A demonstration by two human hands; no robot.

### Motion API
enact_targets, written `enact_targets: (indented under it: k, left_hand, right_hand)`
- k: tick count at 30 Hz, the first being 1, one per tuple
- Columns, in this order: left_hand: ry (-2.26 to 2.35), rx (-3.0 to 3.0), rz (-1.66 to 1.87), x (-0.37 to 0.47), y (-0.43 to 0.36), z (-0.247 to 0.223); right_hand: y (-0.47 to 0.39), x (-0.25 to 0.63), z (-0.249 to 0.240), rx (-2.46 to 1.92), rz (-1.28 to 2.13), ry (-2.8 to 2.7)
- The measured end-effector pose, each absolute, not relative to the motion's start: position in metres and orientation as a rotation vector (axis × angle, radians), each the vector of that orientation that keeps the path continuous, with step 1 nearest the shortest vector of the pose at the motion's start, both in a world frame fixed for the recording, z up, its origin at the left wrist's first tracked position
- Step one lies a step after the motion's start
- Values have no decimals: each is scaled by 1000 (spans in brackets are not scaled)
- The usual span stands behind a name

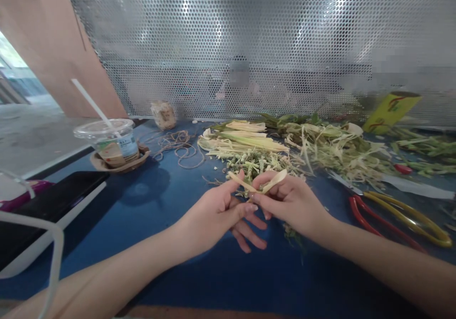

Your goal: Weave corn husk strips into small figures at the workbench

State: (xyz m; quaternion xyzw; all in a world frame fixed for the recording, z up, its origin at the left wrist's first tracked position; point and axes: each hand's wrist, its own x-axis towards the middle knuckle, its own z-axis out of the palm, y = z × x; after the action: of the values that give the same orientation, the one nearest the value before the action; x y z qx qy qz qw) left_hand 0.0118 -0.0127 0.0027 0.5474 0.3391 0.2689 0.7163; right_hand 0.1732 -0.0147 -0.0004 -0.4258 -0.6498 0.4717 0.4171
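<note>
My right hand [290, 202] pinches a pale, husk-like leaf strip [272, 182] between thumb and fingers, above the near part of the table. One end of the strip bends up to the right, and the other slants up to the left. My left hand [228, 214] is beside it, with the strip's left end against its raised index finger. The left thumb and lower fingers are spread apart. Just behind both hands lies a heap of small pale-green plant pieces [256, 162], with long yellow-green leaves [252, 136] stacked beyond it.
Scissors [388, 209] with one red and one yellow handle lie at right. Dried leaves [331, 148] and a yellow tube [390, 112] are behind. Left are twine [174, 143], a lidded cup [116, 140] with a straw, and a black-topped device [53, 205]. A perforated metal screen [213, 33] stands behind.
</note>
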Motion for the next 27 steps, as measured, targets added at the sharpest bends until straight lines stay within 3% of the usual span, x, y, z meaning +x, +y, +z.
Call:
enact_targets:
  k: [4,10,27]
  left_hand:
    - [739,1229,583,11,-16,1]
    - [712,1263,653,12,-12,-1]
    - [697,1316,885,9,-3,2]
  right_hand:
    - [-13,175,7,-1150,1170,-1651]
    - [-8,181,11,-1137,1422,-1686]
    - [-14,181,7,-962,1323,-1648]
